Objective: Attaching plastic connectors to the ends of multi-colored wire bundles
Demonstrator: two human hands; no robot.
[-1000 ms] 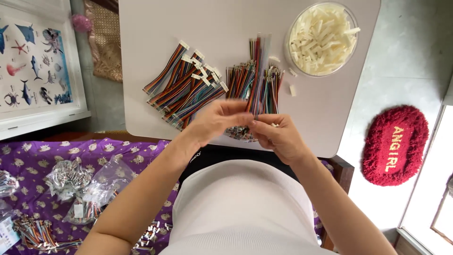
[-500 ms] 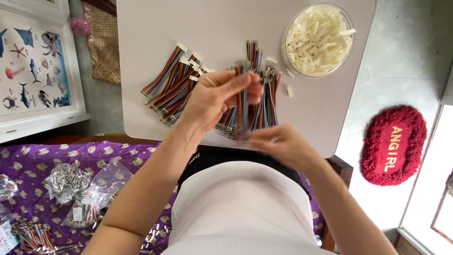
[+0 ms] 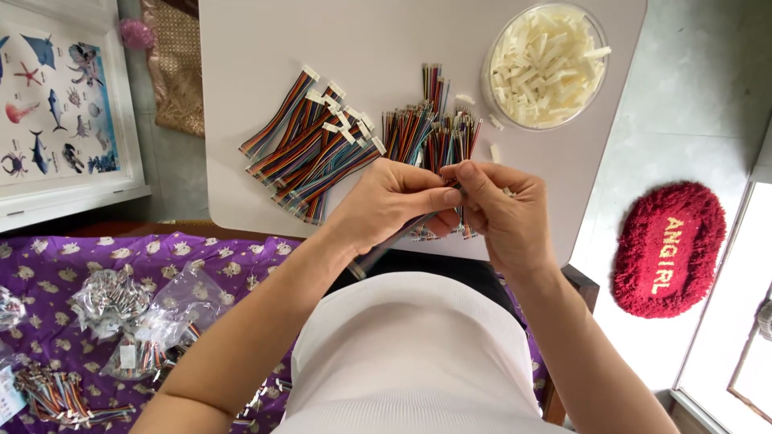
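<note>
Over the white table, both hands pinch a ribbon cable slanting toward the body.

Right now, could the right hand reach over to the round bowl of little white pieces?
Probably yes. The bowl sits on the white table just ahead of the right hand, with only loose wires beside the path. But that hand is busy pinching a wire bundle together with the left hand.
</note>
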